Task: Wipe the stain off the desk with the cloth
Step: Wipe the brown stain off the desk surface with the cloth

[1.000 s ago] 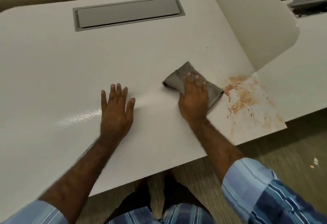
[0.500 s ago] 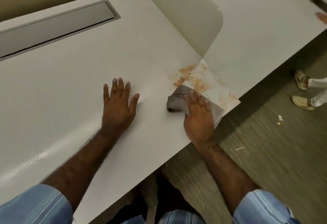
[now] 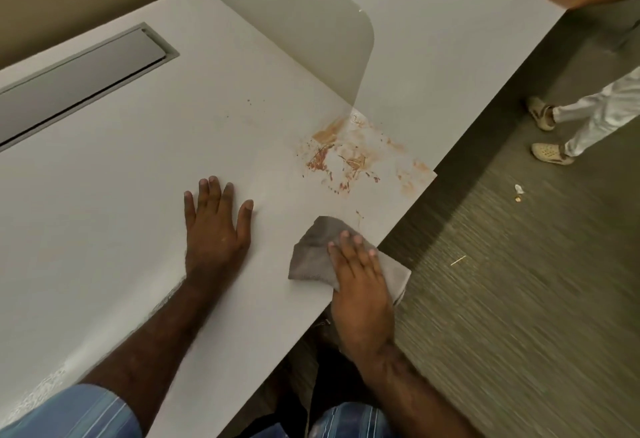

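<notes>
The one head-worn camera looked steeply down from close above the white laminate desk (image 3: 138, 178), angled across its front edge, grey-brown carpet floor (image 3: 519, 316) to the desk's right.

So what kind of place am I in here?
Probably an office: white desks in a row, a divider panel between them, and a grey cable hatch set in the top.

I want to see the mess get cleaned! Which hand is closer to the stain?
Right. The right hand presses the cloth at the edge of the desk, just below the stain. The left hand lies flat farther off, to the stain's lower left.
</notes>
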Demonstrator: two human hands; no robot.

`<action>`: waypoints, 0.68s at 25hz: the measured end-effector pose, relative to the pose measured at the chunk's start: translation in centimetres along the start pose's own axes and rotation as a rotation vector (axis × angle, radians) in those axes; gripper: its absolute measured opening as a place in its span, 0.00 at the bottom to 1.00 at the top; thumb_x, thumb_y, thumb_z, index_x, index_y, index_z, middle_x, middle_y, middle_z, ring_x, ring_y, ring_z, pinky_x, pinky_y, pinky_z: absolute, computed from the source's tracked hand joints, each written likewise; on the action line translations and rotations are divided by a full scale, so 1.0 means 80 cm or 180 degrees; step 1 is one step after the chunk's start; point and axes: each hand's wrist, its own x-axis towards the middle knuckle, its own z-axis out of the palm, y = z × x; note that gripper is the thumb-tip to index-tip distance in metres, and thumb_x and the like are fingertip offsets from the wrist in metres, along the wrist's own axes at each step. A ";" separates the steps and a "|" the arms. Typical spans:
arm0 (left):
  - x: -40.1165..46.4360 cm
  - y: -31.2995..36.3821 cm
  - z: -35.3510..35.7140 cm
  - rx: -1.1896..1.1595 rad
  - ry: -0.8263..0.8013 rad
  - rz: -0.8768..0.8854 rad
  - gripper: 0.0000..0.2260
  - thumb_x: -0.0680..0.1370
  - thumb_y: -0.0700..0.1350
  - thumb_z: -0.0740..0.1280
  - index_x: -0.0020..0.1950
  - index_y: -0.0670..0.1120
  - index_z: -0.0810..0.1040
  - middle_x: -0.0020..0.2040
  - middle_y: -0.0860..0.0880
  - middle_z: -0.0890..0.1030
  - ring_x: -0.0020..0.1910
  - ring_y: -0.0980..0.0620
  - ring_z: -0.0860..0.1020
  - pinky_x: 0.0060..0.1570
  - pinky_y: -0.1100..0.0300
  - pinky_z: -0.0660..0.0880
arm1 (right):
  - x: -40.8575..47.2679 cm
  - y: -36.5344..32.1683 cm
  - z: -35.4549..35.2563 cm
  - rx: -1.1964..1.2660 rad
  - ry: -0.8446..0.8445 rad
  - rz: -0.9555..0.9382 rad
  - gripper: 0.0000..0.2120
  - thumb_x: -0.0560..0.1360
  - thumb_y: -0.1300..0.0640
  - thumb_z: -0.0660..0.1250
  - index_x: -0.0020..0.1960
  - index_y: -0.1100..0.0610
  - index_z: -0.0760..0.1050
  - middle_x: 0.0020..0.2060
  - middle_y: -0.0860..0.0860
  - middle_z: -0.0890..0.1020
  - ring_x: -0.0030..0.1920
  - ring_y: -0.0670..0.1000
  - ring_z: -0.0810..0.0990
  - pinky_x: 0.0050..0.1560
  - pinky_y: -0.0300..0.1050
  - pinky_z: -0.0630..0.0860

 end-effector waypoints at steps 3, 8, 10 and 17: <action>0.000 -0.001 -0.001 -0.0019 -0.0037 0.0013 0.33 0.87 0.61 0.50 0.84 0.41 0.65 0.87 0.39 0.59 0.88 0.44 0.52 0.87 0.43 0.43 | 0.059 0.030 -0.016 -0.0091 -0.0067 0.0185 0.33 0.78 0.69 0.68 0.82 0.58 0.67 0.82 0.57 0.68 0.82 0.60 0.66 0.81 0.61 0.67; 0.000 0.000 -0.003 -0.0020 -0.0041 0.0053 0.33 0.87 0.61 0.49 0.84 0.40 0.65 0.87 0.39 0.59 0.88 0.43 0.53 0.87 0.43 0.43 | 0.236 0.084 -0.037 -0.0118 0.0018 0.0761 0.27 0.84 0.66 0.61 0.82 0.61 0.64 0.80 0.61 0.70 0.80 0.62 0.68 0.81 0.58 0.66; 0.000 0.000 -0.003 -0.0010 0.0000 0.0063 0.33 0.87 0.61 0.50 0.83 0.40 0.66 0.86 0.38 0.61 0.88 0.42 0.54 0.87 0.42 0.44 | 0.267 0.084 -0.039 -0.0115 0.0032 0.0857 0.25 0.85 0.65 0.59 0.82 0.61 0.64 0.81 0.61 0.69 0.81 0.62 0.68 0.81 0.56 0.64; 0.001 -0.001 -0.001 -0.0043 0.0020 0.0083 0.34 0.87 0.62 0.49 0.83 0.40 0.66 0.86 0.38 0.61 0.88 0.42 0.54 0.87 0.42 0.45 | 0.103 0.009 -0.004 -0.0582 -0.0111 0.0454 0.34 0.84 0.57 0.60 0.86 0.60 0.50 0.86 0.61 0.55 0.85 0.61 0.56 0.86 0.57 0.55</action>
